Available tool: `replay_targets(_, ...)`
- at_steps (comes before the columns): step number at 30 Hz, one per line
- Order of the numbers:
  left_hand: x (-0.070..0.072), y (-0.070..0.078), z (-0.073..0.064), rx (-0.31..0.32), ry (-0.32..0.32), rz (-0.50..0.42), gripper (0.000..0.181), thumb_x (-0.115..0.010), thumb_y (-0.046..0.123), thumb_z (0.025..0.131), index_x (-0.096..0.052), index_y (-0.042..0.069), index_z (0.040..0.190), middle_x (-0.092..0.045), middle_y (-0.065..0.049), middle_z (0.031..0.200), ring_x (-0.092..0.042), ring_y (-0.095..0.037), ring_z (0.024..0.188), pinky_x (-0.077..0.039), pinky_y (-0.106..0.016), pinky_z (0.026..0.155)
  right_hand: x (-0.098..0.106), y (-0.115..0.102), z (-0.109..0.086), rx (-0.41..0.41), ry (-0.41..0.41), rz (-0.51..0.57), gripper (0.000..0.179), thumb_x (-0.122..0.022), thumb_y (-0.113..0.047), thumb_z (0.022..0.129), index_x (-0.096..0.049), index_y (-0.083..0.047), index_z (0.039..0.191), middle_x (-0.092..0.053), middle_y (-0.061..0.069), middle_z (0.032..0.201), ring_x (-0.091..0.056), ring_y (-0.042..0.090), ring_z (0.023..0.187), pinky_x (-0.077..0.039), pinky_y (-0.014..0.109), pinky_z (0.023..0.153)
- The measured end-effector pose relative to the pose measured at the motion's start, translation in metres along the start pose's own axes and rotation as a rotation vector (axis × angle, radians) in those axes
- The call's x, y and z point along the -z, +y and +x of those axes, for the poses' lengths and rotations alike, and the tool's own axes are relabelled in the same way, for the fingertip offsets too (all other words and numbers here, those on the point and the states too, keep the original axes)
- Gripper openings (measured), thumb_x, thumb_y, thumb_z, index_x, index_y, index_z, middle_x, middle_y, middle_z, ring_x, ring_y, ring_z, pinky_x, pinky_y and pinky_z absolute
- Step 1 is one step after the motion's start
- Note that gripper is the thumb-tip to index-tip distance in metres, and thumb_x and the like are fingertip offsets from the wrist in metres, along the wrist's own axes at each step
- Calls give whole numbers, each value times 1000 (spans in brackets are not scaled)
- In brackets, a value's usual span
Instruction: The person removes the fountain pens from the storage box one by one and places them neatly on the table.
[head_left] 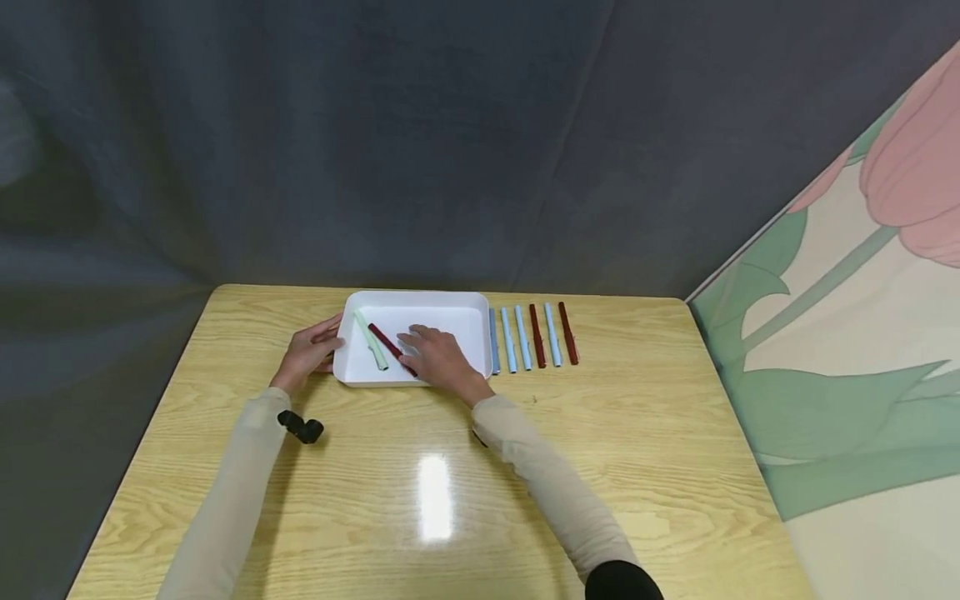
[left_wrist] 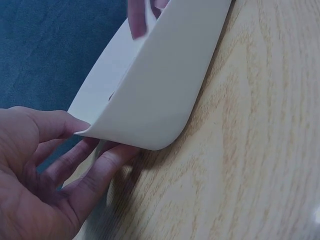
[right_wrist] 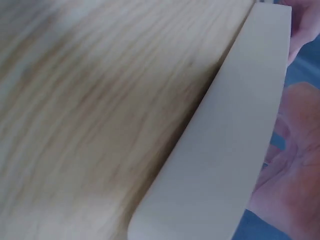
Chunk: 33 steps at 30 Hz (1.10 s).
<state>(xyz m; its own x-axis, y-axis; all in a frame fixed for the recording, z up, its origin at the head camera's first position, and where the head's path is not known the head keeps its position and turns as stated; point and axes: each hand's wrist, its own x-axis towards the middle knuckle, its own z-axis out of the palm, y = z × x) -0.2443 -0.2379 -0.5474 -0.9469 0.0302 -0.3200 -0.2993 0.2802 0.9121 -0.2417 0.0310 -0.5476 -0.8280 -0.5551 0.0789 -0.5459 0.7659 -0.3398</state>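
A white tray lies at the table's far side. My left hand holds its left end; in the left wrist view the fingers pinch the tray's rim. Inside the tray are a pale green stick and a dark red stick, both slanted. Over the tray's middle, my right hand reaches in with fingers spread loosely, its thumb close to the dark red stick. Contact with that stick cannot be made out. In the right wrist view the tray wall hides the right fingertips.
Right of the tray, several sticks stand in a row, among them a light blue stick and a dark red one. A dark curtain hangs behind the wooden table. A flower-patterned cloth is at the right.
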Motion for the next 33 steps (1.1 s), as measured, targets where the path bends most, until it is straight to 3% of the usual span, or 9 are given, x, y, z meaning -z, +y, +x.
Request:
replay_targets(3,1,1,0,5,-6,-4,60,-60,12,106,-41,21,162,-50,-21,158,-69,-19,112,-62,-24,69,-3,-4,2,8,-42,-18,47,-60,-31,108,-57,-16,152,-55,13,154,-56,32,137,-53,52,103)
replay_targets(8,3,0,1,16,-14,1,60,-60,14,106,-41,21,162,-49,-20,159,-68,-11,105,-62,-24,69,-7,-8,4,-27,-88,-17,48,-61,-33,107,-56,-21,154,-59,8,151,-58,29,131,-54,48,97)
replay_targets(13,2,-1,0,11,-14,-3,61,-61,13,105,-41,22,162,-48,-20,159,-68,-14,108,-61,-23,67,-12,-12,6,-66,-28,31,38,-65,-18,105,-67,-17,143,-68,6,138,-64,27,118,-58,43,90)
replay_targets(17,2,0,-1,8,-15,-5,61,-61,13,105,-41,22,162,-49,-20,158,-68,-13,108,-61,-22,66,-14,-16,8,-130,21,101,33,-66,-7,102,-73,-12,134,-71,6,131,-68,25,114,-59,37,93)
replay_targets(21,3,-1,1,11,-13,-4,61,-60,13,106,-41,22,162,-49,-19,159,-68,-9,105,-61,-22,68,-12,-16,9,-182,9,132,29,-69,-4,100,-76,-12,127,-73,7,112,-68,22,101,-58,34,84)
replay_targets(24,3,0,2,15,-15,3,60,-59,14,106,-41,22,163,-49,-18,159,-67,-12,109,-61,-22,69,-10,-15,8,-201,-16,118,27,-71,-5,98,-76,-13,123,-69,7,100,-65,21,92,-57,34,79)
replay_targets(33,2,2,1,29,-9,14,60,-59,14,106,-40,24,163,-48,-17,160,-64,-27,124,-61,-23,70,-4,-14,7,-214,-50,107,19,-72,-10,99,-78,-15,116,-67,5,95,-63,19,88,-54,33,76)
